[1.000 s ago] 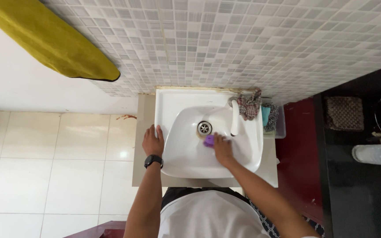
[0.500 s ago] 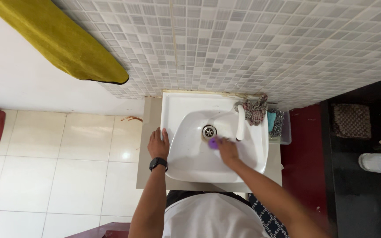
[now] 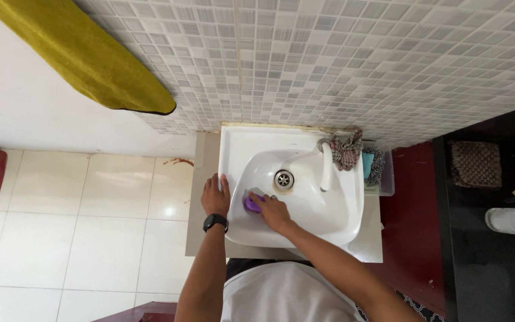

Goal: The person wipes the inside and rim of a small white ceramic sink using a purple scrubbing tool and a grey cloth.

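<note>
Right hand [image 3: 273, 213] was closed flat over a small purple scrub sponge [image 3: 251, 203], pressing it on the left inner slope of the white ceramic basin [image 3: 305, 229], left of the steel drain [image 3: 284, 178]. Sponge stuck out toward the basin's left wall. Left hand [image 3: 216, 197] lay open on that left rim, gripping nothing, just beside the sponge.

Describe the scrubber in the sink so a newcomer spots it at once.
Find the white wall-mounted sink under the mosaic tiles. Inside its bowl, left of the metal drain, the right hand presses a small purple sponge, the only purple thing in the bowl.
</note>
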